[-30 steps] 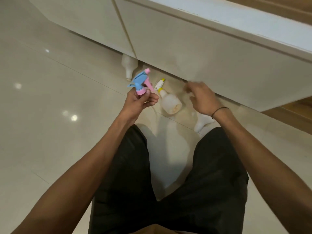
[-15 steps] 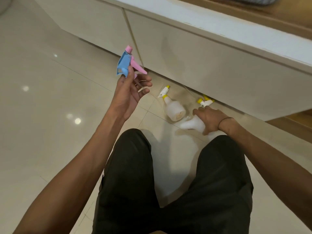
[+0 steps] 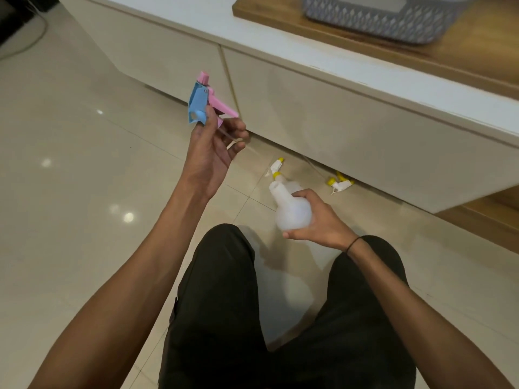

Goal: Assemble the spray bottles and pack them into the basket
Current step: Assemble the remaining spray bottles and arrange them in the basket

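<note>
Above the left hand [image 3: 214, 153], pinched between thumb and fingers, stands the pink and blue trigger head [image 3: 206, 105], nozzle up, its clear dip tube [image 3: 230, 133] trailing across the loosely curled fingertips; half a second ago this hand sat lower in view, so it has lifted the part clear to make room. Just beyond the right hand's fingers, on the floor, lies an assembled bottle with a yellow-collared sprayer [image 3: 276, 171], and further right, near the cabinet's foot, a loose yellow and white trigger head [image 3: 338, 182] waits. The right hand [image 3: 317, 223], which was reaching down to the floor a moment earlier, now wraps firmly round the white bottle [image 3: 290, 210] and has raised it off the tiles, open neck pointing up and toward the left hand. Both halves of one sprayer are therefore in hand but well apart, so the likely next step is feeding the tube into the neck and screwing down. Up on the wooden shelf at the far right sits the grey basket [image 3: 373, 22], out of reach for now
</note>
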